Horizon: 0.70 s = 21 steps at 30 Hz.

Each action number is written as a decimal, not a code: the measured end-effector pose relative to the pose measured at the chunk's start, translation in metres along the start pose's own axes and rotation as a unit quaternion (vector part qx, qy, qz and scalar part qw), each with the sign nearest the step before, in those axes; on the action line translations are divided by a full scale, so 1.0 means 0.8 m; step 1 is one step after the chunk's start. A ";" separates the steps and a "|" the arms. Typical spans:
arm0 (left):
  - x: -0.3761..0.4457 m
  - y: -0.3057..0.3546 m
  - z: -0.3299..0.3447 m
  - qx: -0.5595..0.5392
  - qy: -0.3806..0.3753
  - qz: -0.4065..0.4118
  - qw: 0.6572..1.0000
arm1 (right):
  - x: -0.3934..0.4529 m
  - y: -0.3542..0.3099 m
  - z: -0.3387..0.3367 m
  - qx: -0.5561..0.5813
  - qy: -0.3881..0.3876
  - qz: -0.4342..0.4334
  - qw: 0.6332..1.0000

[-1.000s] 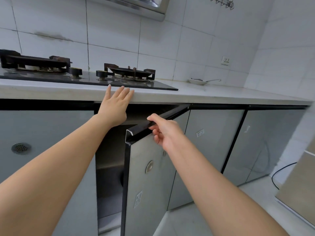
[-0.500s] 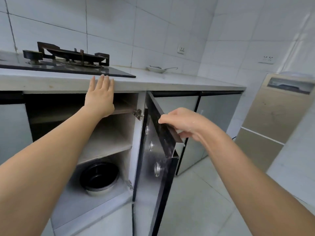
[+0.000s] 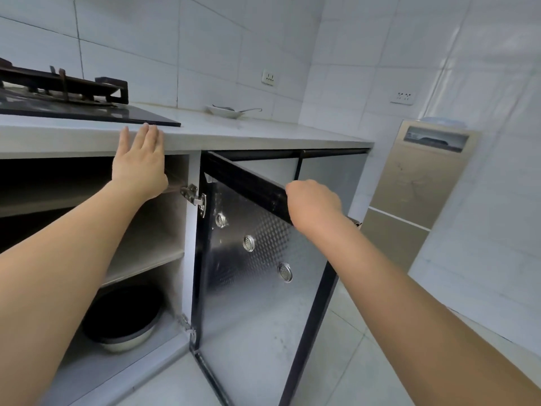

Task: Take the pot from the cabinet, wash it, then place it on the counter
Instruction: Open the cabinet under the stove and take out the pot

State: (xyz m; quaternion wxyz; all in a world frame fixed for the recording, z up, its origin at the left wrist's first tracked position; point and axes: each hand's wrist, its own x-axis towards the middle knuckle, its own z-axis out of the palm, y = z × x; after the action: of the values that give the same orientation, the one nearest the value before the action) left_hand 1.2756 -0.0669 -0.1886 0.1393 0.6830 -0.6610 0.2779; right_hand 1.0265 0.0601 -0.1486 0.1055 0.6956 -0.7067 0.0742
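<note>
A metal pot (image 3: 126, 323) with a dark inside sits on the bottom floor of the open cabinet (image 3: 146, 253), under a shelf; my left forearm hides part of it. My left hand (image 3: 140, 165) lies flat with spread fingers against the front edge of the white counter (image 3: 263, 133), holding nothing. My right hand (image 3: 313, 205) grips the black top rail of the cabinet door (image 3: 263, 288), which stands swung wide open to the right.
A black gas stove (image 3: 67, 98) sits on the counter at the left. A small dish with a spoon (image 3: 227, 111) stands at the back. A gold-coloured appliance (image 3: 421, 194) stands on the floor at the right, beyond the open door.
My right hand has pulled the cabinet door further open. The view has shifted right and down, showing more of the pot. My left hand stays on the counter edge.
</note>
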 end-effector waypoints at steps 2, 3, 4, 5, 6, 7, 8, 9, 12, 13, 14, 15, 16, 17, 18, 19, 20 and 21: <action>0.001 0.001 0.003 -0.010 0.001 -0.004 1.000 | 0.001 0.004 0.011 -0.021 0.014 -0.005 1.000; 0.001 0.001 0.004 -0.013 0.001 -0.005 1.000 | 0.005 0.008 0.020 -0.036 0.026 -0.012 0.999; 0.002 0.000 0.005 -0.015 0.001 -0.004 1.000 | 0.008 0.012 0.030 -0.045 0.040 -0.016 0.998; 0.002 -0.002 0.006 -0.017 0.004 0.000 1.000 | 0.012 0.019 0.040 -0.049 0.059 -0.021 0.997; 0.003 -0.005 0.006 -0.019 0.009 0.007 1.000 | 0.016 0.025 0.048 -0.056 0.076 -0.027 0.995; 0.004 -0.008 0.006 -0.021 0.015 0.015 1.000 | 0.019 0.031 0.054 -0.061 0.089 -0.035 0.994; 0.003 -0.012 0.006 -0.021 0.017 0.023 0.999 | 0.022 0.037 0.058 -0.064 0.098 -0.043 0.992; 0.003 -0.015 0.006 -0.020 0.018 0.029 0.999 | 0.024 0.042 0.062 -0.069 0.104 -0.049 0.991; 0.001 -0.019 0.005 -0.019 0.008 0.037 0.999 | 0.029 0.049 0.069 -0.078 0.119 -0.054 0.988; 0.000 -0.019 0.004 -0.021 0.003 0.040 0.999 | 0.030 0.050 0.072 -0.081 0.122 -0.054 0.988; -0.002 -0.020 0.003 -0.023 -0.001 0.042 0.999 | 0.030 0.050 0.074 -0.085 0.127 -0.054 0.987; -0.003 -0.021 0.002 -0.028 -0.004 0.045 0.999 | 0.030 0.050 0.076 -0.085 0.133 -0.054 0.986; -0.005 -0.022 0.000 -0.035 -0.005 0.047 0.998 | 0.030 0.050 0.077 -0.083 0.139 -0.053 0.985; -0.007 -0.023 -0.002 -0.046 -0.003 0.048 0.998 | 0.029 0.048 0.077 -0.076 0.145 -0.051 0.985; -0.011 -0.024 -0.003 -0.059 0.002 0.049 0.997 | 0.028 0.046 0.077 -0.066 0.149 -0.050 0.985; -0.016 -0.025 -0.003 -0.074 0.009 0.049 0.996 | 0.027 0.044 0.077 -0.056 0.151 -0.052 0.986; -0.022 -0.025 -0.002 -0.089 0.016 0.051 0.995 | 0.027 0.041 0.077 -0.048 0.153 -0.060 0.985; -0.030 -0.027 0.000 -0.104 0.023 0.054 0.993 | 0.027 0.037 0.078 -0.038 0.155 -0.074 0.984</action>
State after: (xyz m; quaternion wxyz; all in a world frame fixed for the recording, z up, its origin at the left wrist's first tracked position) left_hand 1.2975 -0.0456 -0.1983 0.2094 0.6217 -0.7188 0.2301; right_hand 0.9939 0.0238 -0.2025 0.2452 0.7219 -0.6303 0.1467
